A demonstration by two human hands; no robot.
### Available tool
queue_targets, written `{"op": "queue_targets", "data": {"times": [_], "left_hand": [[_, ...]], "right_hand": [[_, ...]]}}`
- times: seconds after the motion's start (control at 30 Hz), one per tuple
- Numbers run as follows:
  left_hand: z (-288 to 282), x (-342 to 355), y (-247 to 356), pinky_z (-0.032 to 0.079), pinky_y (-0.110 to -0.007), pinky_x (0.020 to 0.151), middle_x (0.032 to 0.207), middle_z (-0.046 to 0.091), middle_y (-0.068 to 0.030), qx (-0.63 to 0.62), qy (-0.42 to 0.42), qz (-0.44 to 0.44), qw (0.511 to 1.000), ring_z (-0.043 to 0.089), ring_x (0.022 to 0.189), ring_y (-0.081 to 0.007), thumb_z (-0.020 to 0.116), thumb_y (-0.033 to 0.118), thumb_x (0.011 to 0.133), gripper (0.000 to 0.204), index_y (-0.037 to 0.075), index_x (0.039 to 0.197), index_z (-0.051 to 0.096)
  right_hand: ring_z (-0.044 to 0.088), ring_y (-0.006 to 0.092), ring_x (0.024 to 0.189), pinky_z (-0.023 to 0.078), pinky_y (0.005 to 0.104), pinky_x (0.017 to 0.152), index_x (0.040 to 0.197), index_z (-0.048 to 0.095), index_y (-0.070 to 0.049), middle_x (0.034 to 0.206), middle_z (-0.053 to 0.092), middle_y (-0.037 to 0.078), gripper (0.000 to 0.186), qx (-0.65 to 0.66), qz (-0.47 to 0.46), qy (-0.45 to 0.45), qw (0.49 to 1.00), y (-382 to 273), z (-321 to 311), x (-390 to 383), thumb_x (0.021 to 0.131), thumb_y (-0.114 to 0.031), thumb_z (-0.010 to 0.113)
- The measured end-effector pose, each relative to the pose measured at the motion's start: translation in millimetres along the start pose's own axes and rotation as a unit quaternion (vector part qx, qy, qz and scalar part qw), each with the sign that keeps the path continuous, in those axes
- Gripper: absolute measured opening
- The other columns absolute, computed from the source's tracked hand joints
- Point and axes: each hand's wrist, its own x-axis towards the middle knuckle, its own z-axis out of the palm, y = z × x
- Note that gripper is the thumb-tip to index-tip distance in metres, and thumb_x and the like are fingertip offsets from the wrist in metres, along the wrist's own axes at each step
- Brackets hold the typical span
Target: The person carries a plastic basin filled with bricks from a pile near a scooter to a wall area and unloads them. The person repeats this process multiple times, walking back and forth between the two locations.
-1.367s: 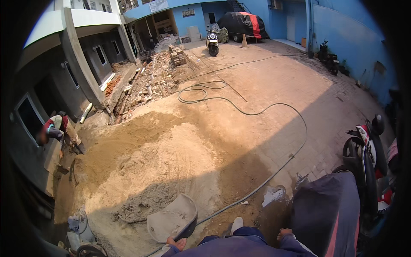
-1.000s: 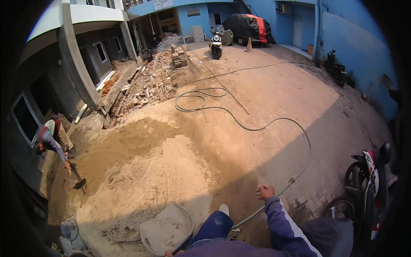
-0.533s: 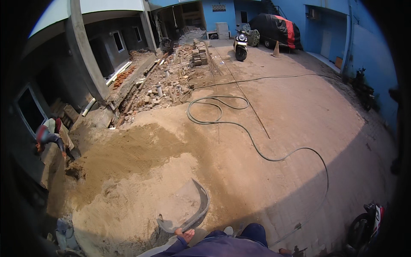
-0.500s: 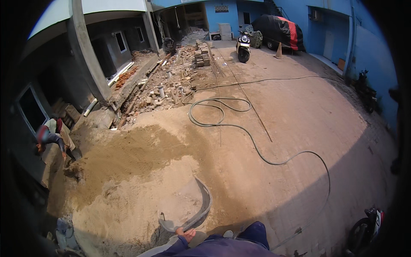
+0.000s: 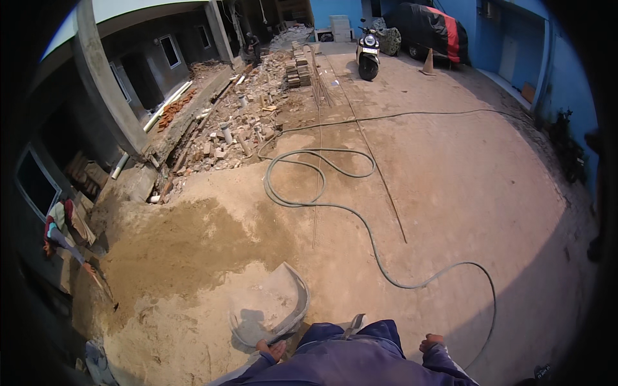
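Observation:
My left hand point(image 5: 271, 350) is closed on the near rim of a grey, dusty tub point(image 5: 300, 309) at the lower middle. The tub has a curved wall and a pale, dusty inside where a dark shadow falls. It rests on light sand point(image 5: 174, 341). To the right of my body is my right hand point(image 5: 432, 342), its fingers curled, with nothing visible in them, above the paving. A narrow grey piece point(image 5: 353, 326) shows in front of my dark blue clothing; its kind is unclear.
At left, a bent-over person point(image 5: 67, 235) holds a long-handled tool point(image 5: 103, 286) over damp sand point(image 5: 174, 241). A green hose point(image 5: 370, 241) loops across the paving beside thin rods point(image 5: 380, 174). Rubble point(image 5: 225, 138), a scooter point(image 5: 368, 55), a cone point(image 5: 429, 62) and a covered car point(image 5: 425, 32) lie beyond.
My right hand has come into view. My left hand stays on the tub's rim. The person at left has shifted, one arm now stretched out with a tool. The view has turned slightly.

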Motion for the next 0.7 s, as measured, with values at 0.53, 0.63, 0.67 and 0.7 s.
{"op": "queue_targets", "data": {"times": [0.53,0.63,0.67,0.7], "left_hand": [[463,92,55,0.054,-0.046,0.083,0.116,0.060,-0.0249,-0.021,0.076,0.039,0.996,0.062,0.099,-0.0365,0.036,0.033,0.095,0.051,-0.006,0.127,0.045],[563,97,96,0.056,-0.046,0.078,0.113,0.062,-0.0246,-0.038,0.067,0.039,0.996,0.064,0.093,-0.0359,0.036,0.031,0.095,0.049,-0.005,0.126,0.046],[591,97,118,0.055,-0.045,0.079,0.113,0.062,-0.0241,-0.084,0.046,-0.038,0.995,0.063,0.096,-0.0359,0.035,0.031,0.096,0.047,-0.004,0.125,0.047],[619,98,133,0.054,-0.046,0.081,0.113,0.061,-0.0238,-0.086,0.035,-0.022,0.995,0.062,0.098,-0.0365,0.036,0.031,0.096,0.046,-0.003,0.125,0.047]], "right_hand": [[0.066,0.0284,0.064,0.055,0.0414,0.052,0.112,0.063,-0.002,0.088,0.068,0.015,0.023,-0.234,-0.165,-0.064,0.956,-506,431,167,0.092,-0.013,0.060],[0.065,0.0262,0.071,0.054,0.0403,0.057,0.113,0.064,-0.004,0.092,0.068,0.013,0.027,-0.253,0.007,-0.004,0.967,-511,428,192,0.091,-0.018,0.060],[0.065,0.0254,0.073,0.054,0.0399,0.059,0.113,0.064,-0.004,0.094,0.068,0.013,0.028,-0.237,0.045,0.024,0.970,-519,432,197,0.091,-0.020,0.059],[0.065,0.0247,0.076,0.054,0.0395,0.061,0.114,0.064,-0.005,0.095,0.068,0.012,0.029,-0.220,0.033,0.008,0.975,-531,439,200,0.090,-0.022,0.059]]}}
